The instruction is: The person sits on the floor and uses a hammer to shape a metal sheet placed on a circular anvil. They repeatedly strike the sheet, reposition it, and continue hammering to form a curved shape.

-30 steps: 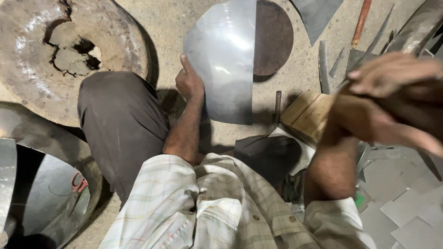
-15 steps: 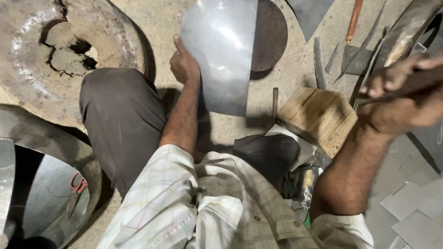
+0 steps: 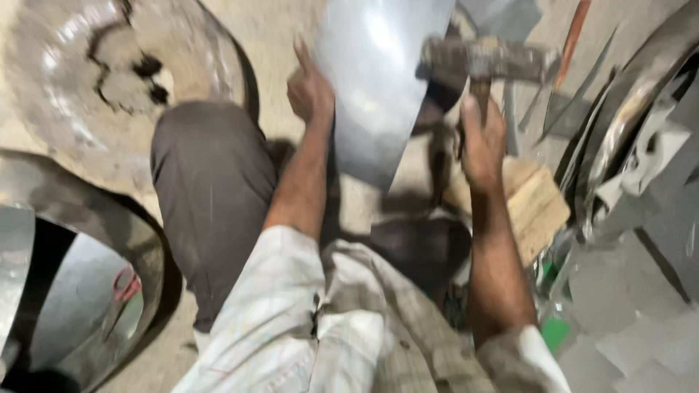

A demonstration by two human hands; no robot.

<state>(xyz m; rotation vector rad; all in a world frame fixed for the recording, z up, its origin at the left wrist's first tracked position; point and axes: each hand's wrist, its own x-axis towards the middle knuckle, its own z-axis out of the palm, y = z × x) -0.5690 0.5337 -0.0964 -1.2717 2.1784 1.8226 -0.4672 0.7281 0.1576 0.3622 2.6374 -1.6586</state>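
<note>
Gripping a hammer (image 3: 482, 62) by its handle, the right hand (image 3: 482, 142) is closing its fingers tightly round the wood, with the blurred, rusty head sitting just above the fist and overlapping the right edge of the metal sheet (image 3: 378, 80). Nearest the camera, a pale checked shirt (image 3: 328, 327) is filling the lower middle of the view, and both bare forearms are reaching out from its sleeves. A bent knee in dark grey trousers (image 3: 211, 196) is lying to the left of the left forearm. Beyond it, the left hand (image 3: 309, 91) is pressing against the left edge of the sheet, thumb and fingers clamping it, one finger pointing upward. This sheet, a curved, shiny grey piece, is standing tilted over the sandy floor (image 3: 277, 29) between the two hands. Under the right wrist a wooden block (image 3: 535, 204) is resting on the ground. Farther left, a large round dented metal pan (image 3: 109, 80) is lying flat, and a second curved metal vessel (image 3: 87, 291) is sitting at the lower left. Off to the right, more cut metal scraps (image 3: 641, 145) are lying piled, blurred.
</note>
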